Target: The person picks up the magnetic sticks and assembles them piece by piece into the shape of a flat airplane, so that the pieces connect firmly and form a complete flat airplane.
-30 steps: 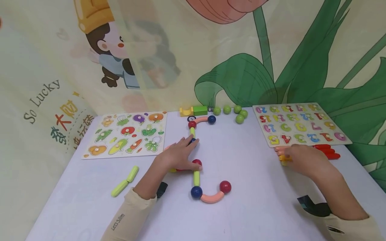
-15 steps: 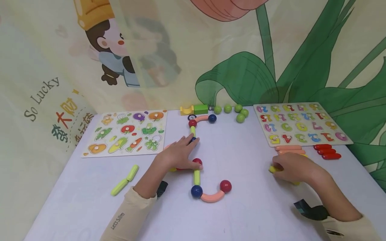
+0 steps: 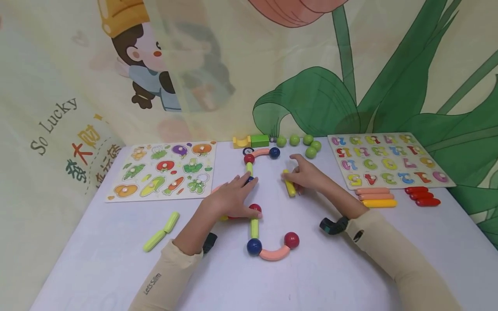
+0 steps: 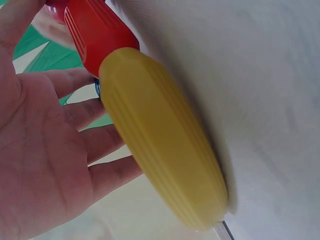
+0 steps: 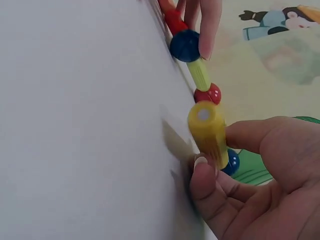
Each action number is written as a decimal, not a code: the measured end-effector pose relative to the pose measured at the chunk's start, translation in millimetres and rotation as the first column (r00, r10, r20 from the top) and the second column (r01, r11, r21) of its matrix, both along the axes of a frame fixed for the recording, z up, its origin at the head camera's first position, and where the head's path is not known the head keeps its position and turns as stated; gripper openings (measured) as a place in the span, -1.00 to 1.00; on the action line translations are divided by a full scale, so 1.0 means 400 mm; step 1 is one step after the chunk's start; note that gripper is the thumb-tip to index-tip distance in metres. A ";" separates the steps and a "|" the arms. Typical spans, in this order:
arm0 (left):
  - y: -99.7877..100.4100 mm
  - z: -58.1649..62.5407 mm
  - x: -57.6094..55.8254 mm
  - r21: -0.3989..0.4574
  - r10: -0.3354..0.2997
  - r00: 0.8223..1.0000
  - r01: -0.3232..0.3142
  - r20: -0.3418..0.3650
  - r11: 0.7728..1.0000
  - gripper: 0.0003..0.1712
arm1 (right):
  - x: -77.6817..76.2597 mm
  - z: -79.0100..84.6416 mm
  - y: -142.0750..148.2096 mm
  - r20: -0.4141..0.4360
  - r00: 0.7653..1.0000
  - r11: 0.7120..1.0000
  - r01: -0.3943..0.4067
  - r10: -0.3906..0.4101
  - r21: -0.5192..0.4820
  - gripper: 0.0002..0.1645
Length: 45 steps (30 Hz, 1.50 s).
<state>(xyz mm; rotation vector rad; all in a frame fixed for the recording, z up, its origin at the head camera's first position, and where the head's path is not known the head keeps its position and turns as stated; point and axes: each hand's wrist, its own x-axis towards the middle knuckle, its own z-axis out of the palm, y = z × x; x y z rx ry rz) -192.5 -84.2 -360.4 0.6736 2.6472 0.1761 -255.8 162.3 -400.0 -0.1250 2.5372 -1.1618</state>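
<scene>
My left hand (image 3: 230,199) lies spread over a chain of magnetic balls and sticks in the head view. Its fingertips touch a blue ball (image 3: 250,180) and its thumb rests at a red ball (image 3: 254,208). Beneath the palm, the left wrist view shows a thick yellow stick (image 4: 160,135) joined to a red stick (image 4: 102,37). Right of the chain, my right hand (image 3: 309,175) pinches a short yellow stick (image 3: 290,188) between thumb and fingers, its pale round end (image 5: 203,114) showing in the right wrist view. A pink curved stick (image 3: 274,255) links balls at the near end.
A vegetable puzzle board (image 3: 161,172) lies left, a number board (image 3: 389,162) right. Pink sticks (image 3: 372,191), an orange-yellow stick (image 3: 379,203) and red sticks (image 3: 424,195) lie before it. Green balls (image 3: 294,139) sit behind; light green sticks (image 3: 161,232) lie left.
My right hand has picked the yellow stick from the sticks at the right and carried it left, close to the chain. My left hand has stayed in place.
</scene>
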 end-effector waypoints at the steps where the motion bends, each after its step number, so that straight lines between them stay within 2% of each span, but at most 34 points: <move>1: 0.001 0.000 0.000 -0.003 0.000 1.000 0.000 -0.001 1.000 0.16 | -0.019 0.000 -0.012 -0.005 1.000 1.000 0.005 -0.005 0.004 -0.02; 4: 0.004 -0.001 -0.001 -0.010 0.001 1.000 -0.001 -0.003 1.000 0.16 | -0.064 0.004 -0.045 -0.020 1.000 1.000 0.019 -0.019 0.008 0.01; 8: 0.005 -0.001 -0.001 -0.010 0.006 1.000 -0.006 -0.006 1.000 0.16 | -0.096 0.004 -0.073 -0.013 0.999 0.999 0.044 -0.044 -0.009 -0.07; 15: 0.004 -0.001 0.001 -0.015 0.013 1.000 -0.014 -0.007 1.000 0.16 | -0.102 -0.002 -0.083 -0.014 0.993 0.990 0.117 -0.118 -0.075 -0.20; 18: 0.002 -0.003 -0.001 -0.011 0.017 1.000 -0.017 -0.007 1.000 0.16 | -0.091 0.000 -0.076 -0.046 0.994 0.995 0.094 -0.096 -0.027 -0.22; 22: 0.000 -0.006 -0.001 -0.005 0.015 1.000 -0.015 0.000 1.000 0.15 | -0.041 0.011 -0.034 -0.130 0.991 0.994 0.000 0.014 0.111 -0.42; 26: 0.001 -0.004 0.005 0.016 -0.022 0.999 0.022 -0.042 1.000 0.14 | 0.048 0.041 0.063 -0.231 0.964 0.969 -0.079 0.134 0.235 -0.73; 28: 0.003 0.003 0.015 0.036 -0.072 0.993 0.075 -0.093 0.997 0.11 | 0.101 0.064 0.129 -0.260 0.952 0.949 -0.076 0.160 0.306 -0.82; 30: 0.010 0.018 0.039 0.067 -0.133 0.981 0.144 -0.144 0.987 0.05 | 0.156 0.088 0.198 -0.283 0.944 0.925 -0.051 0.168 0.378 -0.83; 32: 0.024 0.034 0.073 0.092 -0.213 0.962 0.231 -0.169 0.969 -0.06 | 0.204 0.103 0.265 -0.286 0.944 0.889 -0.013 0.161 0.458 -0.80; 34: 0.037 0.048 0.115 0.102 -0.304 0.939 0.322 -0.163 0.941 -0.22 | 0.239 0.106 0.319 -0.289 0.943 0.857 0.009 0.164 0.515 -0.72; 37: 0.051 0.052 0.170 0.073 -0.432 0.893 0.443 -0.131 0.894 -0.42 | 0.265 0.089 0.372 -0.294 0.935 0.817 0.008 0.199 0.577 -0.62; 39: 0.056 0.046 0.194 0.033 -0.481 0.868 0.488 -0.120 0.872 -0.51 | 0.274 0.077 0.388 -0.307 0.925 0.804 0.002 0.224 0.594 -0.56; 41: 0.059 0.037 0.208 -0.011 -0.497 0.859 0.499 -0.122 0.866 -0.56 | 0.279 0.070 0.394 -0.326 0.914 0.793 0.005 0.244 0.609 -0.55; 45: 0.065 0.020 0.217 -0.061 -0.487 0.863 0.484 -0.130 0.873 -0.60 | 0.289 0.068 0.394 -0.345 0.899 0.772 0.014 0.268 0.636 -0.53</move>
